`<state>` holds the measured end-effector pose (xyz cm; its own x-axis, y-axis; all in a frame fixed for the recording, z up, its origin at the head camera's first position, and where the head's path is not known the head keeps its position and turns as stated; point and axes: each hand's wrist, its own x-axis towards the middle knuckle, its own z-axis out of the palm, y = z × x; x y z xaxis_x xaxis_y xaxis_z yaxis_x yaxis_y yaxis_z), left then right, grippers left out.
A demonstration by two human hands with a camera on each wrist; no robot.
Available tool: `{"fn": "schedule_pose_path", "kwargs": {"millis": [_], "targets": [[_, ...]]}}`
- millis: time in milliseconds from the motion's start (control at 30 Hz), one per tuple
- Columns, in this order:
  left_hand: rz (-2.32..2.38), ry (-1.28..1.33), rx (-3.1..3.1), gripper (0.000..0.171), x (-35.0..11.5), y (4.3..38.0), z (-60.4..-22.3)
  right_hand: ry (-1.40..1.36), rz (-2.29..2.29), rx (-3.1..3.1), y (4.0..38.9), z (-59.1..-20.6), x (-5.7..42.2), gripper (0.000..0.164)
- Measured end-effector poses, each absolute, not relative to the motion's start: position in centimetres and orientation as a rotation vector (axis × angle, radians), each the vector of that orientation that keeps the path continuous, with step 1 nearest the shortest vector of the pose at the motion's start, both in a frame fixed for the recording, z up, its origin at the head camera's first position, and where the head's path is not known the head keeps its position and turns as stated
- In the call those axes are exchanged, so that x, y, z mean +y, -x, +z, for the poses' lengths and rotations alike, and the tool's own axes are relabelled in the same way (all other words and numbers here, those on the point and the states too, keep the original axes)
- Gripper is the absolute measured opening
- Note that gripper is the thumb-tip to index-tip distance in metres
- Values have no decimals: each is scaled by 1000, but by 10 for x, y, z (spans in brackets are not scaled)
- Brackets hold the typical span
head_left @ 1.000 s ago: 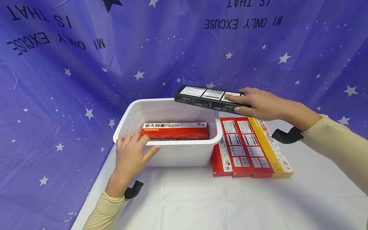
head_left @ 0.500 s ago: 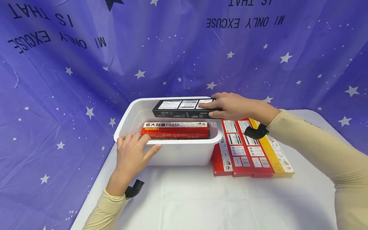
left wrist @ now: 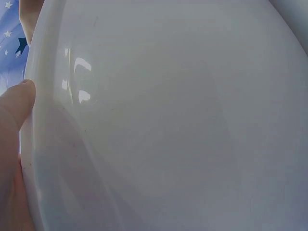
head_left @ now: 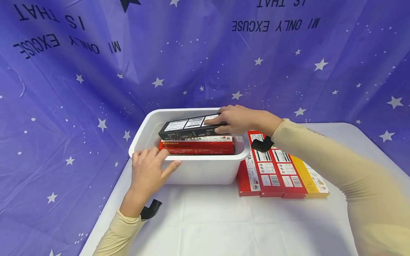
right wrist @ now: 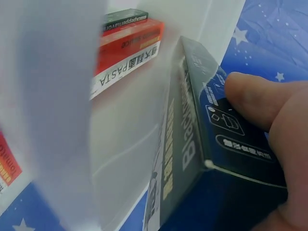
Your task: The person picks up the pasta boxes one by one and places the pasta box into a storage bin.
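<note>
My right hand [head_left: 240, 119] grips a black pasta box [head_left: 189, 129] by its right end, thumb on one side and fingers across the top. The box slants over the inside of a white plastic bin [head_left: 198, 174], its left end nearer me. Below and in front of it, a red pasta box [head_left: 198, 147] lies in the bin, partly covered from above. A dark box [right wrist: 126, 20] shows beside the red one in the right wrist view. My left hand [head_left: 148, 170] holds the bin's front-left rim, fingers over the edge and thumb outside.
Right of the bin, several red pasta boxes [head_left: 272, 181] and a yellow one [head_left: 309, 177] lie side by side on the white-covered table [head_left: 205, 220]. A purple starry cloth [head_left: 192, 53] hangs behind and to the left.
My right hand has carried the black box leftward and down, from beyond the bin's right side to inside its opening, turning its left end toward me. The left hand stays on the rim.
</note>
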<state>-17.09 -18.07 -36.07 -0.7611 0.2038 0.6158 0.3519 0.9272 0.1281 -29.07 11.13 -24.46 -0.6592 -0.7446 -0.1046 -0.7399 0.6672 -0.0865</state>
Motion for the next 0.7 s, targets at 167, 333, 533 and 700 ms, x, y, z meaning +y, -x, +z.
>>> {"fn": "schedule_pose_path", "kwargs": {"millis": [167, 333, 533, 700], "targets": [[-323, 398, -2445, 78, -180, 171, -360, 1253, -25, 2721, 295, -246, 97, 47], [-330, 400, -2443, 83, -180, 171, -360, 1283, 10, 2713, 301, -250, 86, 46], [-321, 398, -2439, 85, -181, 172, -361, 1264, 5, 2700, 306, -253, 74, 47], [-306, 395, -2438, 88, -182, 172, -361, 1231, -21, 2687, 311, -254, 69, 48]]}}
